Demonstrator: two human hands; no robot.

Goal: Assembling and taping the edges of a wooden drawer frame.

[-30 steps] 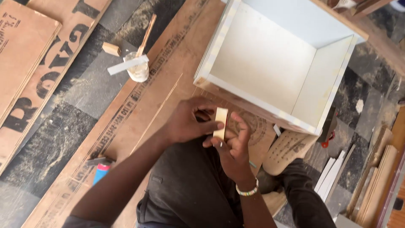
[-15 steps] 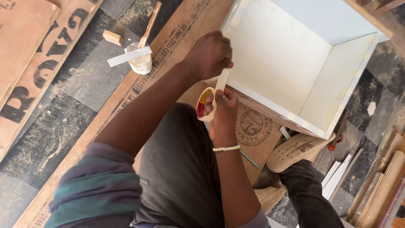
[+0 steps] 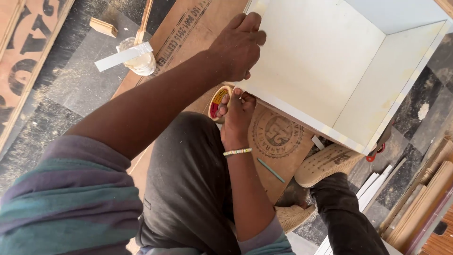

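Up at the near left corner of the white cabinet box [image 3: 339, 61], the left hand [image 3: 238, 45] presses flat with fingers together on its edge. The right hand [image 3: 236, 111] pinches the tape roll [image 3: 218, 101] just below: light, stiff-cored, best held by its rim.

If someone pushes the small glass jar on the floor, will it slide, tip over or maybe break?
The glass jar looks short and wide, so it would probably slide rather than tip. The white strip lying loose across its mouth would likely fall off first. Being clear glass on a hard stone floor, it seems fragile if knocked over.
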